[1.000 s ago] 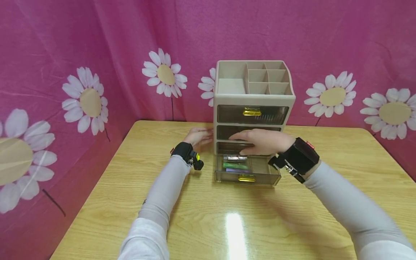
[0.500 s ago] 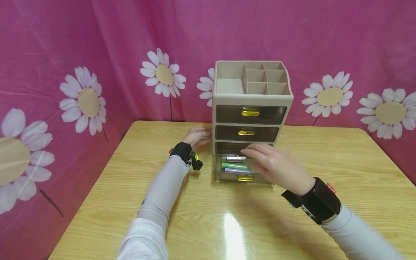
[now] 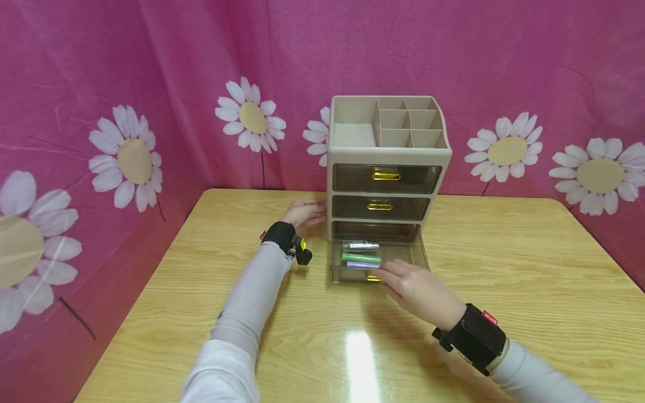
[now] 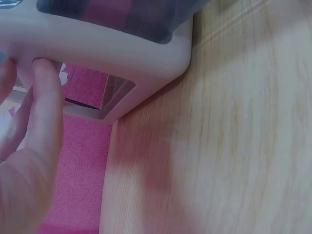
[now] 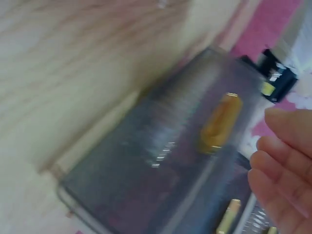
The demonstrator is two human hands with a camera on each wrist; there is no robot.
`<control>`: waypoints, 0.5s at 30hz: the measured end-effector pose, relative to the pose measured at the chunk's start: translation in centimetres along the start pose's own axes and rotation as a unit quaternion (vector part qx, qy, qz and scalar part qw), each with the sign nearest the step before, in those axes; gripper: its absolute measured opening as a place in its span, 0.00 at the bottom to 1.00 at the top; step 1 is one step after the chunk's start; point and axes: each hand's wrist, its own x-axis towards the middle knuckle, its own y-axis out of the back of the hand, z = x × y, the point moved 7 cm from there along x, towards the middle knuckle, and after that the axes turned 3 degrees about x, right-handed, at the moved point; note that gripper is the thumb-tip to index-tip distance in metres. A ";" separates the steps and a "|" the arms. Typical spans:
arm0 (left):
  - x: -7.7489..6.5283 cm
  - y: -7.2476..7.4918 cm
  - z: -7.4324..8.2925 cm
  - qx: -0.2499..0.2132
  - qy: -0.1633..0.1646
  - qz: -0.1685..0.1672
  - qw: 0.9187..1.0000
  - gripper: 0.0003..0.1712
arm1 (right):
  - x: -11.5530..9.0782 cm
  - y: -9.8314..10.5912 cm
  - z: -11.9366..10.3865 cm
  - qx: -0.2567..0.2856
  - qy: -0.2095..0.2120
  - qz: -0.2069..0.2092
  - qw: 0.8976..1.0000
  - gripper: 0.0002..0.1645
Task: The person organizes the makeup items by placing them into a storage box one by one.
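A cream drawer organizer (image 3: 339, 150) stands at the back of the table, its bottom drawer (image 3: 346, 275) pulled out. Inside that drawer lie a silver tube (image 3: 363, 245), a green tube (image 3: 359, 258) and a purple tube (image 3: 360, 265). My right hand (image 3: 415, 291) is at the drawer's front, partly covering its gold handle (image 3: 373, 277). In the right wrist view its fingers (image 5: 273, 168) are loosely bent beside the gold handle (image 5: 222, 124), apart from it, and hold nothing. My left hand (image 3: 304, 212) touches the organizer's left side with extended fingers (image 4: 46, 92).
Above are two closed smoky drawers, the upper (image 3: 353, 178) and the middle (image 3: 350, 207), with gold handles. Divided compartments (image 3: 395, 119) form the organizer's top. A pink flowered cloth (image 3: 282, 45) hangs behind the wooden table (image 3: 201, 268).
My right hand has moved from above the open drawer, in front of the middle one, down and toward me to the drawer's front handle. The left hand stays at the organizer's side.
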 end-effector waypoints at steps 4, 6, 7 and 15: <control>2.2 1.0 -1.6 -0.038 -0.022 -0.036 0.998 0.22 | -0.5 -1.2 0.1 -0.033 -0.010 -0.029 0.999 0.23; 4.1 1.7 -3.0 -0.047 -0.022 -0.045 0.998 0.21 | -0.7 -1.8 0.0 -0.054 -0.011 -0.050 0.997 0.24; 5.6 2.2 -4.0 -0.043 -0.022 -0.039 0.998 0.22 | -0.8 -2.0 -0.1 -0.063 -0.012 -0.059 0.996 0.25; 1.2 0.6 -0.9 -0.024 -0.015 -0.024 0.999 0.21 | -0.8 -2.5 -0.5 -0.083 -0.008 -0.049 0.995 0.23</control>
